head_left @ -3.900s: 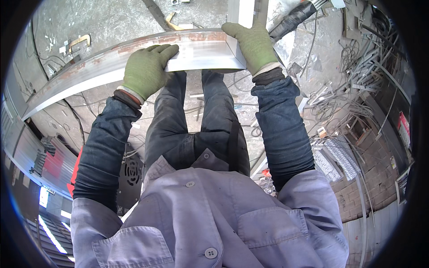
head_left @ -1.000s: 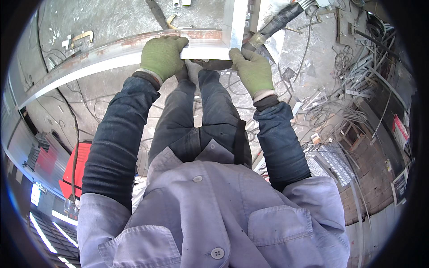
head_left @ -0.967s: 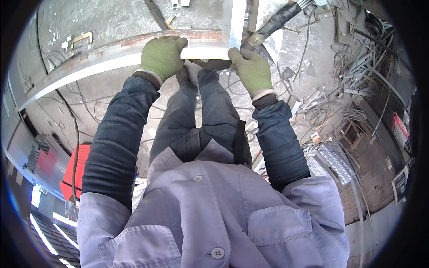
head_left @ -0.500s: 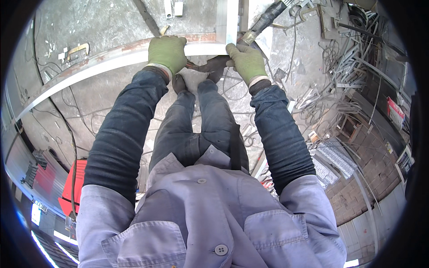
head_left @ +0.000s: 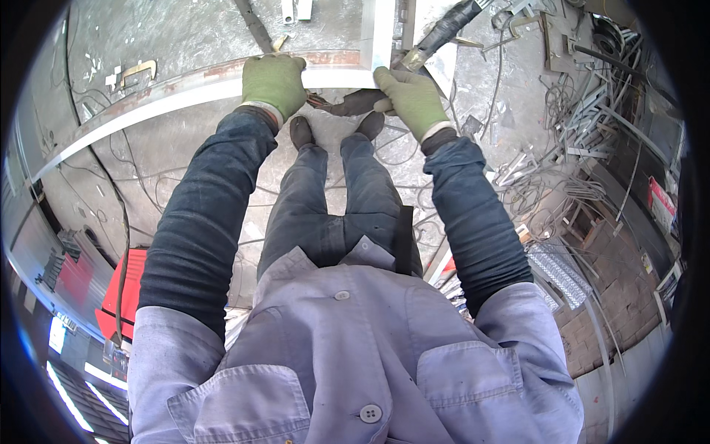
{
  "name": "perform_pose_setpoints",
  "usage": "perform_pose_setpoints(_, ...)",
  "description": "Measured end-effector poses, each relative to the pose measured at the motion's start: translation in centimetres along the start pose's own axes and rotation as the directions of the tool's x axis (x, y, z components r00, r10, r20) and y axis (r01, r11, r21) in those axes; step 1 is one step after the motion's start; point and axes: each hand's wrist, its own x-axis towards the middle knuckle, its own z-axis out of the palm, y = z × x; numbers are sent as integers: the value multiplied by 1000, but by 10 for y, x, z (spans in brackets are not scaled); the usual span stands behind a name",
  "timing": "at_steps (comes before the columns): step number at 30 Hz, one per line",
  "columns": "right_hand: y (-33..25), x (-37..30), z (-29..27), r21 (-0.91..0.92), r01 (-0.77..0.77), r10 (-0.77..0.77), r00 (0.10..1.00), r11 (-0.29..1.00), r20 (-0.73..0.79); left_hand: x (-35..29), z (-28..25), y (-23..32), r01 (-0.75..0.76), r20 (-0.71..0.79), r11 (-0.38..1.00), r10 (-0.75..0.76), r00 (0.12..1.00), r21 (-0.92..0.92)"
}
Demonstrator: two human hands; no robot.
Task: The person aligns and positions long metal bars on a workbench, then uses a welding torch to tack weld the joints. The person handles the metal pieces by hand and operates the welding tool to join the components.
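Note:
Both my hands wear green gloves and are on a silvery metal frame [head_left: 200, 96], near the corner where its long bar meets another bar running away from me. My left hand [head_left: 274, 85] is closed over the long bar, its fingertips hidden behind it. At the corner, my right hand [head_left: 414, 102] grips the metal with the thumb on top; its other fingers are partly hidden. Just beyond that hand lies a black-wrapped rod or cable [head_left: 447, 31]. A dark, sleeve-like piece [head_left: 355, 103] shows beneath the bar between my hands.
My boots [head_left: 302, 132] stand on the concrete floor below the frame. A brass-coloured clamp [head_left: 140, 72] lies at the far left, beyond the bar. Cables [head_left: 118, 214] trail across the floor. At right is a heap of metal offcuts [head_left: 603, 126]; a red box [head_left: 126, 292] stands at left.
The view has shifted a little, and my boots show more fully below the bar. My right hand sits slightly lower and further right in view. Both hands keep their hold.

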Motion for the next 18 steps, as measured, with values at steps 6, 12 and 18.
perform_pose_setpoints(6, -4, -11, 18, -84, 2, -14, 989, 996, -148, -5, -2, 3, 39, -22, 999, -39, 999, 6)
perform_pose_setpoints(12, 4, 0, 16, -86, -10, -3, 989, 996, -149, -6, -2, 9, 93, -37, 996, -93, 995, -19)
perform_pose_setpoints(18, 2, 4, 9, -74, -27, 20, 996, 997, -85, -6, -3, 8, 103, -24, 993, -104, 994, -50)
